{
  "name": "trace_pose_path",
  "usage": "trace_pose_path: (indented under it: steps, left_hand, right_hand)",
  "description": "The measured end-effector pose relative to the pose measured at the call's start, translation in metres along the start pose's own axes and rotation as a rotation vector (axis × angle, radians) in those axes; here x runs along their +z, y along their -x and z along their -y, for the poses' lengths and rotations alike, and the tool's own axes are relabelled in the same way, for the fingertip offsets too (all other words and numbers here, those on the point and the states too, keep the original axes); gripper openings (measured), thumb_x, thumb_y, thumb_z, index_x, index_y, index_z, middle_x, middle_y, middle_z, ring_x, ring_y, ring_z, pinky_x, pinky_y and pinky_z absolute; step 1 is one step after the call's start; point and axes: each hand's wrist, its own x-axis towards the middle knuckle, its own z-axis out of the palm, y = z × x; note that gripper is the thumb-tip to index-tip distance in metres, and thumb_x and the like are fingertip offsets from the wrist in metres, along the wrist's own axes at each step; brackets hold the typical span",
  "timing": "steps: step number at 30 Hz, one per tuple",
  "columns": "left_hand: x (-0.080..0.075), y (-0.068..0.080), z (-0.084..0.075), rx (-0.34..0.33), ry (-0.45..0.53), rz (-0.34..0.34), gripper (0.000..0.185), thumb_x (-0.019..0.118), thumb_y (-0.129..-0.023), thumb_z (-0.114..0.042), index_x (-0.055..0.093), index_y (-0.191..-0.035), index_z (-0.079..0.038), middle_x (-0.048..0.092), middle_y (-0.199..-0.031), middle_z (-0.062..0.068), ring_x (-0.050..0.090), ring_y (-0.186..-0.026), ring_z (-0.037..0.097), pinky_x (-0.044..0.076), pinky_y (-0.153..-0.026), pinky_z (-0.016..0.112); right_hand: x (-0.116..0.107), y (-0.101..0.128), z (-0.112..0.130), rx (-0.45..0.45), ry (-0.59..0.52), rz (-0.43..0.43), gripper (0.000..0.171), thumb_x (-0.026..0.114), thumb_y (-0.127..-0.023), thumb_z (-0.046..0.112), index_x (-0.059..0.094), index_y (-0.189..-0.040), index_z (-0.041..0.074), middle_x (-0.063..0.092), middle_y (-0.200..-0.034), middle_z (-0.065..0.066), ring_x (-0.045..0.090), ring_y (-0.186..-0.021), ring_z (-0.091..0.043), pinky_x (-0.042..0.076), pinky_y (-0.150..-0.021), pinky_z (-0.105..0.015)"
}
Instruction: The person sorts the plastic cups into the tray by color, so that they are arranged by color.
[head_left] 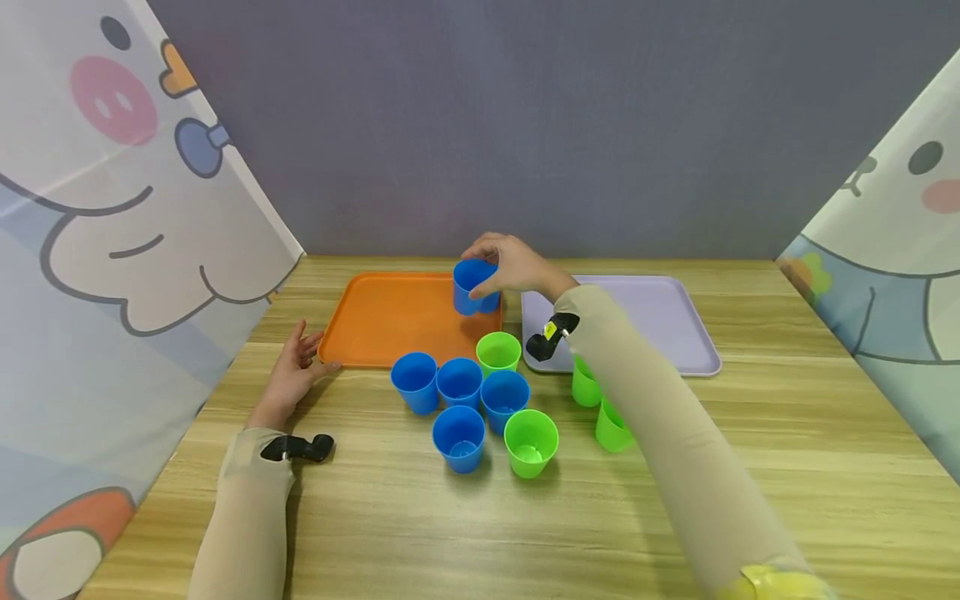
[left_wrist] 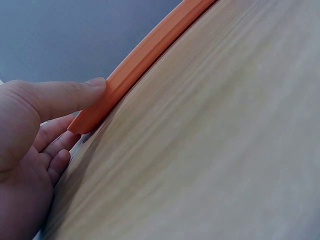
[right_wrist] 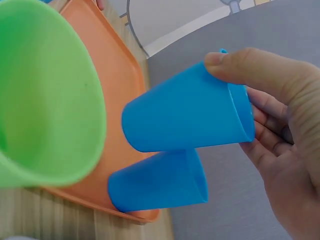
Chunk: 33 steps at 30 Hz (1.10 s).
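Note:
My right hand holds a blue cup by its rim, thumb on one side and fingers on the other. The cup is over the back right part of the orange tray. Beside it a second blue cup stands on that tray, partly hidden in the head view. At the tray's front left corner, my left hand has its thumb on the rim and its fingers round the side. Several more blue cups and several green cups stand upright on the table before the trays.
A pale purple tray lies right of the orange one, partly behind my right forearm. That forearm also overlaps two green cups. A grey wall rises behind the wooden table, with printed cloths at both sides.

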Motion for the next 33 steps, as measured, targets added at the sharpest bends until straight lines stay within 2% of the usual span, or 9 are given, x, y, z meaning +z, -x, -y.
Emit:
trace_pose_path:
  steps: [7,14,20,33]
  left_hand:
    - [0.001,0.0,0.0,-0.006,-0.012,-0.005,0.103,0.07,-0.091,-0.003,-0.009,-0.159,-0.006,0.023,-0.159,0.026,0.027,-0.141,0.045,0.025,-0.109,0.049]
    - [0.002,0.0,-0.002,-0.015,0.0,-0.001,0.104,0.069,-0.091,-0.001,-0.01,-0.159,-0.008,0.023,-0.16,0.025,0.026,-0.142,0.043,0.024,-0.11,0.049]
    - [0.002,-0.002,-0.002,-0.012,0.025,-0.002,0.105,0.068,-0.091,0.004,-0.011,-0.159,-0.009,0.022,-0.16,0.025,0.024,-0.142,0.043,0.021,-0.11,0.054]
    - [0.004,-0.001,-0.001,-0.004,0.042,-0.006,0.103,0.066,-0.091,0.005,-0.009,-0.159,-0.007,0.022,-0.16,0.025,0.026,-0.141,0.043,0.024,-0.107,0.049]
  right_hand:
    - [0.014,-0.011,-0.003,0.049,-0.028,-0.044,0.057,0.087,-0.077,0.017,0.064,-0.128,0.004,0.055,-0.127,-0.009,0.054,-0.12,-0.028,0.043,-0.105,-0.04]
    - [0.028,-0.018,-0.004,0.076,-0.069,-0.068,0.059,0.087,-0.078,0.017,0.063,-0.13,0.004,0.055,-0.126,-0.008,0.053,-0.119,-0.026,0.044,-0.103,-0.038]
    - [0.039,-0.022,-0.004,0.092,-0.028,-0.066,0.063,0.086,-0.079,0.019,0.06,-0.134,0.004,0.053,-0.129,-0.009,0.051,-0.12,-0.028,0.045,-0.101,-0.038]
    - [0.042,-0.029,-0.009,0.074,0.069,0.004,0.063,0.085,-0.079,0.016,0.06,-0.134,-0.001,0.053,-0.132,-0.013,0.052,-0.121,-0.029,0.045,-0.102,-0.039]
